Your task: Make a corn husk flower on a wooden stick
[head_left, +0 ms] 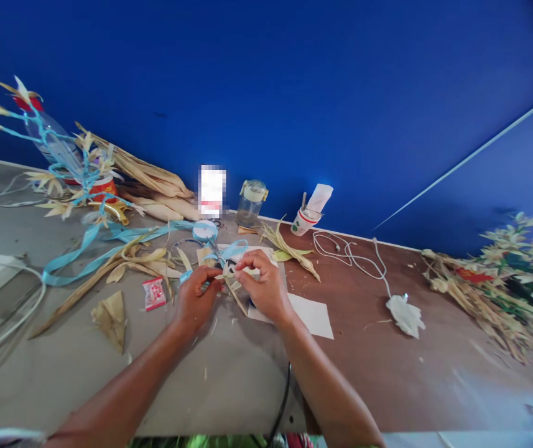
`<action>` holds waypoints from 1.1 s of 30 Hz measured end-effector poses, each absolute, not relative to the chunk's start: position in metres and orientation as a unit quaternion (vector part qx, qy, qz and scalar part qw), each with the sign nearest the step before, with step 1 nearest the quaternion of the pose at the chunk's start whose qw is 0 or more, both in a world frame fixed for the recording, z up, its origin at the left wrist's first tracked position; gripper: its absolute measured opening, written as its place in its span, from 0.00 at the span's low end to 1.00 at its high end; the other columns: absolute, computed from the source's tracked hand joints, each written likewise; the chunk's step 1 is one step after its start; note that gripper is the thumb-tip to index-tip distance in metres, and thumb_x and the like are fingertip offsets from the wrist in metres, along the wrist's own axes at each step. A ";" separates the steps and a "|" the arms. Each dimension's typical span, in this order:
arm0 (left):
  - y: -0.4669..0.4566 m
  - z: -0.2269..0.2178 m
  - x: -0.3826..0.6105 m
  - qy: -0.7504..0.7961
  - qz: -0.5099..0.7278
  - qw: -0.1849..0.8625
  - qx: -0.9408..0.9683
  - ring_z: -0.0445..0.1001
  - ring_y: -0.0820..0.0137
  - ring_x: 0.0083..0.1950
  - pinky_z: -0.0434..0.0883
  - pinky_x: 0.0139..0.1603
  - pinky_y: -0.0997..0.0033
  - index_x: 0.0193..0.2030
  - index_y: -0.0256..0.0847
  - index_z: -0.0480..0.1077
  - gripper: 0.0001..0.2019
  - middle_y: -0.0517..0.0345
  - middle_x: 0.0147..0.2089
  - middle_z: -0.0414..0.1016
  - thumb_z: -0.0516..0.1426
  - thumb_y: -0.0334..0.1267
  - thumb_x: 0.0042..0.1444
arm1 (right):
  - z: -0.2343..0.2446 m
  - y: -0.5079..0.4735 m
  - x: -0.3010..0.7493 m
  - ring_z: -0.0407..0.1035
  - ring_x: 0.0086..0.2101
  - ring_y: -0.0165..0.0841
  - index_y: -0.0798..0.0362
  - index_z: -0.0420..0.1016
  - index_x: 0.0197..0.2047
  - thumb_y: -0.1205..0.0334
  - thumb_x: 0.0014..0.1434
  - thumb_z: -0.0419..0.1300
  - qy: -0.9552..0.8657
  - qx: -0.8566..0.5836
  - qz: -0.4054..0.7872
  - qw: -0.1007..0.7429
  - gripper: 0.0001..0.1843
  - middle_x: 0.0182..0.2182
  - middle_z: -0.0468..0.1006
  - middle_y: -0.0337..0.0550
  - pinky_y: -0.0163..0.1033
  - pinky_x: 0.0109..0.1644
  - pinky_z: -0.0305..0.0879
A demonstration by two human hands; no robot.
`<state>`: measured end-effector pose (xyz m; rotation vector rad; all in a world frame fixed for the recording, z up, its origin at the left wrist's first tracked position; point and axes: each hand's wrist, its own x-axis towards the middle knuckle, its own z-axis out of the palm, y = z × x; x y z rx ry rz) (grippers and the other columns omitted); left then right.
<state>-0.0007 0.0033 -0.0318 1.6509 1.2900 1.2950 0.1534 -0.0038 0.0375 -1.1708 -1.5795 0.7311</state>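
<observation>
Both of my hands meet over the middle of the table. My left hand (pixel 197 294) pinches a small dried corn-husk flower piece (pixel 229 272) from the left, and a light blue ribbon (pixel 112 249) runs off from it to the left. My right hand (pixel 265 284) grips the same husk piece from the right, fingers curled round its thin stem (pixel 237 297). A roll of blue ribbon (pixel 205 231) lies just beyond my fingers. A white sheet of paper (pixel 313 314) lies under my right wrist.
Loose dried husks (pixel 112 317), a red sachet (pixel 154 293), a glass jar (pixel 251 203), a cup with tissue (pixel 304 220), a white cable (pixel 354 255) and a white husk flower (pixel 405 314) lie on the table. Finished husk flowers stand at the left (pixel 56 180) and right (pixel 504 274). A blue wall rises behind.
</observation>
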 end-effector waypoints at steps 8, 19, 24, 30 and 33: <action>0.004 -0.034 -0.001 0.484 0.506 0.270 0.661 0.74 0.66 0.41 0.70 0.46 0.64 0.36 0.41 0.74 0.07 0.56 0.37 0.77 0.55 0.36 0.55 | 0.033 -0.009 0.145 0.65 0.37 0.34 0.52 0.74 0.32 0.70 0.54 0.60 -0.749 -0.520 0.146 0.385 0.04 0.31 0.74 0.40 0.40 0.45 0.57; 0.005 -0.031 -0.003 0.450 0.484 0.108 0.743 0.76 0.69 0.37 0.63 0.59 0.56 0.35 0.43 0.72 0.08 0.60 0.35 0.79 0.52 0.31 0.58 | 0.036 -0.016 0.146 0.61 0.42 0.38 0.52 0.72 0.36 0.65 0.61 0.55 -0.805 -0.530 -0.008 0.267 0.05 0.36 0.74 0.44 0.44 0.47 0.50; 0.004 -0.031 -0.003 0.436 0.482 0.072 0.756 0.76 0.69 0.35 0.63 0.59 0.57 0.35 0.43 0.71 0.08 0.60 0.33 0.79 0.51 0.30 0.59 | 0.034 -0.015 0.146 0.61 0.42 0.37 0.52 0.71 0.35 0.65 0.60 0.55 -0.808 -0.530 -0.017 0.255 0.04 0.35 0.74 0.43 0.45 0.48 0.48; 0.005 -0.034 -0.003 0.445 0.475 0.078 0.755 0.75 0.69 0.35 0.63 0.59 0.56 0.34 0.43 0.72 0.09 0.61 0.33 0.79 0.51 0.31 0.59 | 0.031 -0.015 0.145 0.61 0.42 0.37 0.53 0.70 0.35 0.65 0.61 0.54 -0.810 -0.532 -0.023 0.245 0.05 0.35 0.73 0.43 0.45 0.48 0.47; 0.005 -0.035 -0.004 0.450 0.471 0.084 0.754 0.75 0.69 0.34 0.63 0.59 0.56 0.34 0.43 0.72 0.09 0.61 0.32 0.78 0.51 0.32 0.59 | 0.032 -0.016 0.144 0.61 0.42 0.37 0.53 0.70 0.34 0.65 0.61 0.53 -0.811 -0.533 -0.024 0.241 0.06 0.35 0.73 0.43 0.45 0.47 0.47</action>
